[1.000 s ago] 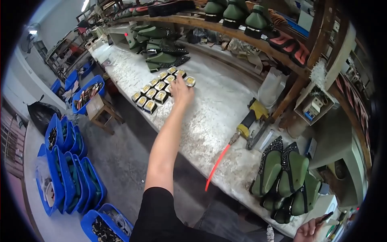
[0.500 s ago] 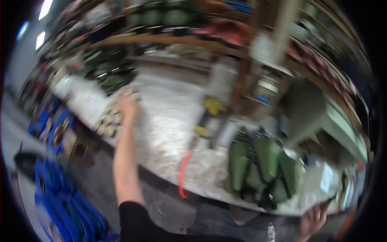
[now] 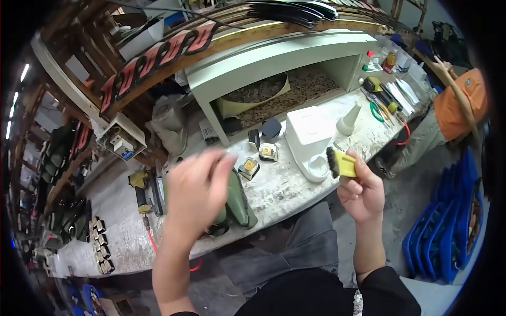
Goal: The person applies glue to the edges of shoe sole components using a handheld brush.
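My right hand (image 3: 363, 192) grips a small yellow brush (image 3: 346, 164) with dark bristles, raised in front of the bench edge. The bristles point left, near the round cup of a white plastic container (image 3: 311, 126). My left hand (image 3: 197, 189) is smeared by motion, and its fingers cannot be made out. It hovers over dark green shaped pieces (image 3: 240, 203), hiding most of them. Just right of it, two small black-edged pieces with yellowish centres (image 3: 249, 168) lie on the bench, with dark blocks (image 3: 271, 128) behind them.
A pale green box-shaped machine (image 3: 284, 58) with an open front stands behind. Beside the container is a white cone-shaped bottle (image 3: 349, 120). A yellow-black air tool (image 3: 139, 189) and small pieces in rows (image 3: 100, 245) lie left. Blue racks (image 3: 448, 221) and a person in orange (image 3: 461, 102) are right.
The view has swung right. My left hand has come from the small pieces at the far left to the green pieces. My right hand has risen, and the brush now shows clearly.
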Tool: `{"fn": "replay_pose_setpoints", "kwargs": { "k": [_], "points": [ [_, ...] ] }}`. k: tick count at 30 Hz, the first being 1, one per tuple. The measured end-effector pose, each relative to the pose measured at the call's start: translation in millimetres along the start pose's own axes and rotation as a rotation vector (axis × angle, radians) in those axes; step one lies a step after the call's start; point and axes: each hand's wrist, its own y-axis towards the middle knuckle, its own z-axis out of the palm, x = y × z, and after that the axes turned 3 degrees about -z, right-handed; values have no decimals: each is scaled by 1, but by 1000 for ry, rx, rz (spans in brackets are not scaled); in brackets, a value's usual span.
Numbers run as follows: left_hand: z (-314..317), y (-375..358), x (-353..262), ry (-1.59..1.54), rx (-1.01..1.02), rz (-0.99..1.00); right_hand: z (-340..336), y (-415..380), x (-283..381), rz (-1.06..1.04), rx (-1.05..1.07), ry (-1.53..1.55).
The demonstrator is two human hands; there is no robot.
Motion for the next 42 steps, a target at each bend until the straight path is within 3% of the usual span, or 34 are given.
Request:
{"fn": "replay_pose_setpoints", "kwargs": {
  "k": [3, 4, 8, 11, 17, 21, 24, 27, 32, 37, 38, 41, 42],
  "points": [
    [78, 80, 21, 514, 269, 125, -14, 8, 7, 29, -21, 11],
    [102, 103, 21, 594, 487, 19, -20, 5, 10, 25, -26, 23],
    [191, 134, 77, 783, 621, -48, -45, -15, 25, 2, -73, 51],
    [211, 139, 125, 900, 666, -211, -53, -26, 15, 0, -142, 59],
    [204, 134, 129, 938, 618, -104, -70, -26, 36, -31, -196, 35],
    [167, 88, 32, 892, 273, 47, -78, -22, 31, -22, -178, 30],
    [171, 26, -13, 702, 296, 132, -84, -16, 21, 12, -178, 67],
    [196, -30, -22, 704, 352, 57, -82, -5, 15, 25, -147, 116],
    [212, -84, -15, 373, 423, -187, -77, -14, 20, 42, -126, 56],
    [210, -108, 0, 157, 106, -99, -73, -16, 23, 48, -118, 20],
    [215, -109, 5, 99, 91, -180, -67, -17, 22, 52, -205, 72],
    [233, -115, 29, -19, 4, -348, -105, -5, 37, 160, 177, 2],
    [229, -114, 29, 22, -36, -319, -87, -5, 33, 108, -10, -31]
  ]
}}
